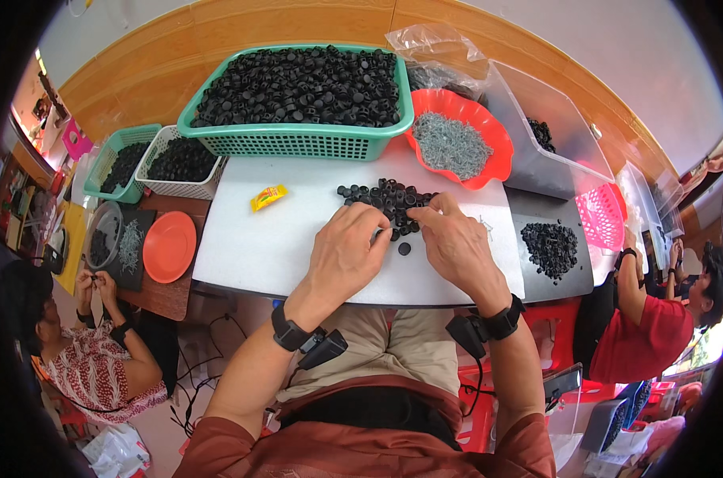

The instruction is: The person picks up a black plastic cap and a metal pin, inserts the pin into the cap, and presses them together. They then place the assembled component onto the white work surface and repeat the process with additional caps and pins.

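Observation:
A loose pile of small black plastic caps lies on the white work surface in front of me. My left hand is at the pile's near left edge, its fingers curled with thumb and forefinger close together; a bit of dark shows between them, but what they hold is mostly hidden. At the pile's right edge, my right hand bends its fingers and thumb in among the caps; its fingertips are partly covered. One single black cap lies apart between my hands, nearer to me.
Behind the pile stand a green basket heaped with black caps and a red scalloped bowl of metal screws. A yellow packet lies left. More black parts lie right. Co-workers sit on both sides; an orange plate is at left.

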A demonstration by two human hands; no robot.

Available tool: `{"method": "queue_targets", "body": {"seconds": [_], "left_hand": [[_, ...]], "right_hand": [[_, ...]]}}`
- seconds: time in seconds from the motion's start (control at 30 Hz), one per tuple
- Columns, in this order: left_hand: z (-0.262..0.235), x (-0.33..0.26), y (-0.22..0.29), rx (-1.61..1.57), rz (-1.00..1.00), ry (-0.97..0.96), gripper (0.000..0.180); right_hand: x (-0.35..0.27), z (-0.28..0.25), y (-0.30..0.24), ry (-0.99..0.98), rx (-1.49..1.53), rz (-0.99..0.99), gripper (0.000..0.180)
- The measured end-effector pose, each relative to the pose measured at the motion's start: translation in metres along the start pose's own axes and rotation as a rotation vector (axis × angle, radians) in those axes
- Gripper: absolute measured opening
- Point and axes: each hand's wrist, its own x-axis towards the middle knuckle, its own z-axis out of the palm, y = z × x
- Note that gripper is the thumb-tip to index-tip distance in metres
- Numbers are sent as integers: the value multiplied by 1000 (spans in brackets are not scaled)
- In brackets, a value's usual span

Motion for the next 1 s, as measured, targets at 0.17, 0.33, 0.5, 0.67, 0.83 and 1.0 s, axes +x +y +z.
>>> {"method": "queue_targets", "body": {"seconds": [0.17, 0.33, 0.5, 0.67, 0.83, 1.0], "left_hand": [[1, 0, 0, 3, 2, 7, 11], [1, 0, 1, 3, -5, 12, 12], [0, 0, 1, 2, -1, 17, 11], [1, 0, 0, 7, 2, 27, 11], [2, 0, 0, 5, 17, 46, 12], [1, 0, 1, -5, 1, 46, 12]], "right_hand": [[8, 2, -2, -9, -43, -1, 28], [14, 6, -2, 12, -21, -26, 25], [16, 2, -7, -10, -26, -28, 19], [17, 2, -4, -45, 7, -49, 16], [17, 5, -5, 16, 29, -76, 18], [18, 6, -2, -13, 9, -44, 22]]}}
